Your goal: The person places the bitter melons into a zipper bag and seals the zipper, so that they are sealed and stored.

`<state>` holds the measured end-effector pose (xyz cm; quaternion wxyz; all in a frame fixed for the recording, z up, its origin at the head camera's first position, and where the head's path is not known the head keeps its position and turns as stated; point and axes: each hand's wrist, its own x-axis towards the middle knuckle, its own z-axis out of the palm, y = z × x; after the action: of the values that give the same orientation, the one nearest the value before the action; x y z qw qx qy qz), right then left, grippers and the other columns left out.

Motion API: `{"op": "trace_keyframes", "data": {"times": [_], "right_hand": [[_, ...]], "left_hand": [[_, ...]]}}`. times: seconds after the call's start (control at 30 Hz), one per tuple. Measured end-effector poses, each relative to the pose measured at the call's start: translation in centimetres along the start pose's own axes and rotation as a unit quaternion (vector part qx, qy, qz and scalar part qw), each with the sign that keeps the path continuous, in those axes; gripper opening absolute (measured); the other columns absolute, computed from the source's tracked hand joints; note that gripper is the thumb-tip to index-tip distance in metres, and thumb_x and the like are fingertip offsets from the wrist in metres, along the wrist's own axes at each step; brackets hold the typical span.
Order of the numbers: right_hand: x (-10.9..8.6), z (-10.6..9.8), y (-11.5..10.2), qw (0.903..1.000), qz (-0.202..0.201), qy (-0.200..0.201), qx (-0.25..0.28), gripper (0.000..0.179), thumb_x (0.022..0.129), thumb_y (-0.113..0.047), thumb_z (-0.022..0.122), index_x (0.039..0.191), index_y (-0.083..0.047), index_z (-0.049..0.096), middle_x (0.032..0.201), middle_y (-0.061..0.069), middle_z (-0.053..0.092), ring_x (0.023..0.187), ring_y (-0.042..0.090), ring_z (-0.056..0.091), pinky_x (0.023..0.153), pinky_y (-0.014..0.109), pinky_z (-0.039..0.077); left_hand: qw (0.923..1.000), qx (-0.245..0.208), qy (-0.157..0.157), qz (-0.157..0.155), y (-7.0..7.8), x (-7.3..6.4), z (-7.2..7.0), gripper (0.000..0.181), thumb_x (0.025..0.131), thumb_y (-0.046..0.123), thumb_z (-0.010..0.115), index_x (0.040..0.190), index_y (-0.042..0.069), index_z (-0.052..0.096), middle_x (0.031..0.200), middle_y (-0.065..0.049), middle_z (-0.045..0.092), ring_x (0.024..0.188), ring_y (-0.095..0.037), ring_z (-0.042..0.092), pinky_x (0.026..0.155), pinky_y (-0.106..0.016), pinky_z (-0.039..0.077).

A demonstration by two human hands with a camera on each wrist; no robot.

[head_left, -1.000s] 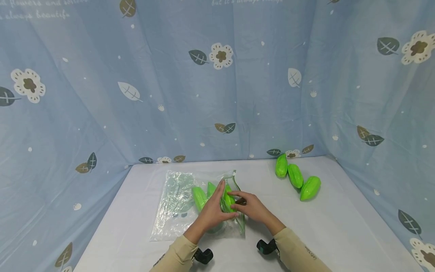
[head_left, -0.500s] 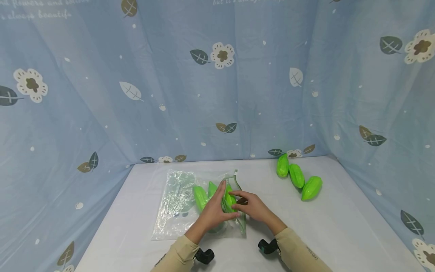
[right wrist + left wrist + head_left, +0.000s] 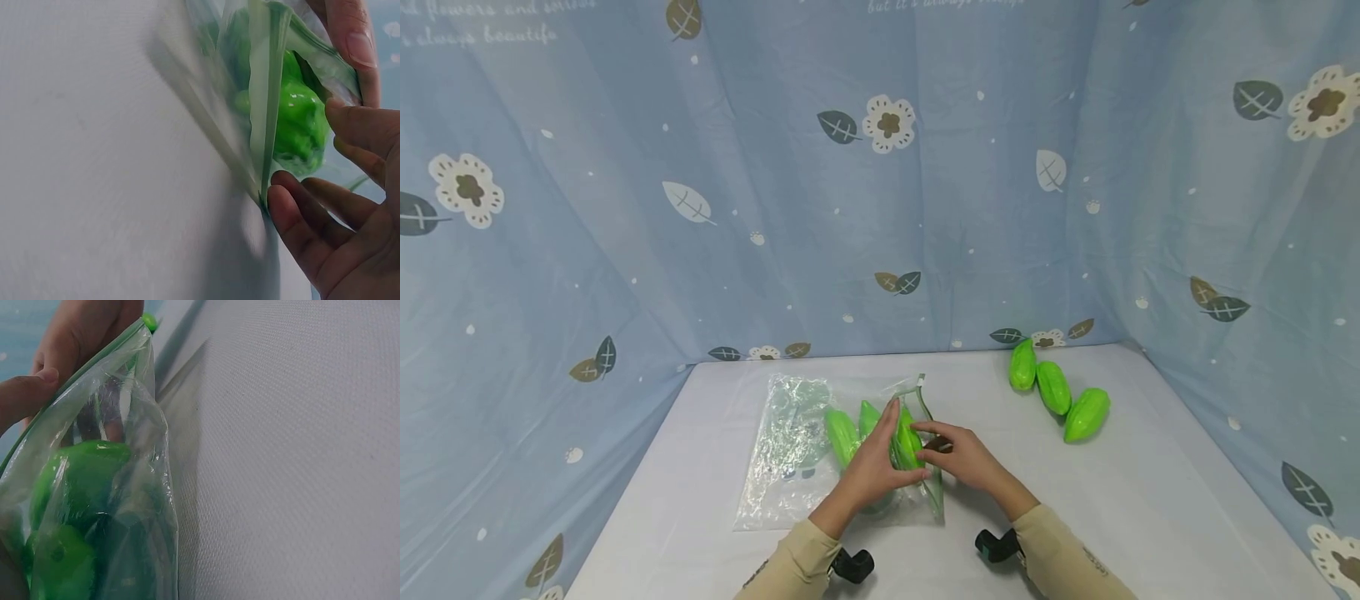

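Where the white cloth-covered surface (image 3: 1150, 500) stretches out below a blue curtain (image 3: 880, 217) at twelve o'clock, a transparent zip bag (image 3: 767, 500) lies with its mouth toward three o'clock. A person's left hand (image 3: 874, 468) has its grip on the bag near that mouth: the thumb lies against the green zip strip (image 3: 272, 94), and the other fingers, close together, point toward one o'clock. The right hand (image 3: 961, 457) comes to the mouth from four o'clock, its fingertips at the zip strip and close to the glossy green gourd (image 3: 910, 446) just inside; whether its grip clasps that gourd or only touches it, the views do not let one tell.

Toward ten o'clock from this gourd, two more bagged gourds (image 3: 842, 433) lie inside the plastic, partly covered by the left hand. Three loose gourds (image 3: 1054, 388) rest on the surface, well apart from the bag, between two and three o'clock from the hands, in a slanting row. Beige sleeves (image 3: 1060, 554) enter from seven and four o'clock, each with a black wrist camera (image 3: 998, 546) beside it.
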<state>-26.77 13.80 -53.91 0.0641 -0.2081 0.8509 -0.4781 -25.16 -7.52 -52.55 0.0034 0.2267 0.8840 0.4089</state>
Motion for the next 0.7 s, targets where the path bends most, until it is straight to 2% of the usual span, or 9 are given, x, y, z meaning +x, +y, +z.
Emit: {"op": "trace_keyframes", "data": {"times": [0.13,0.4,0.7], "right_hand": [[-0.3,-0.3,0.3,1.0,-0.004,0.008,-0.004,0.046,0.098,-0.032,0.07,0.141,-0.018,0.062,0.134,0.01,0.065,0.106,0.025,0.069,0.09,0.046,0.058],[-1.2,-1.0,1.0,0.9997,-0.008,0.018,-0.016,0.042,0.1,-0.022,0.068,0.141,-0.015,0.062,0.14,0.008,0.062,0.108,0.025,0.069,0.089,0.042,0.058],[-2.2,-2.1,1.6,0.9989,0.0,0.038,-0.027,0.04,0.1,-0.022,0.068,0.139,-0.015,0.064,0.137,0.007,0.064,0.106,0.026,0.07,0.087,0.038,0.059]], "left_hand": [[1.0,0.0,-0.001,-0.008,0.0,0.0,0.0,0.119,0.08,0.048,0.085,0.165,0.012,0.009,0.169,-0.013,0.014,0.151,-0.036,0.026,0.116,-0.055,0.035],[1.0,-0.005,-0.002,-0.004,0.1,0.0,0.1,0.119,0.08,0.043,0.087,0.164,0.009,0.01,0.169,-0.016,0.015,0.15,-0.038,0.027,0.115,-0.057,0.035],[1.0,-0.009,-0.001,0.0,-0.1,0.1,0.0,0.119,0.08,0.042,0.087,0.164,0.007,0.011,0.169,-0.017,0.015,0.151,-0.038,0.026,0.116,-0.058,0.033]]}}
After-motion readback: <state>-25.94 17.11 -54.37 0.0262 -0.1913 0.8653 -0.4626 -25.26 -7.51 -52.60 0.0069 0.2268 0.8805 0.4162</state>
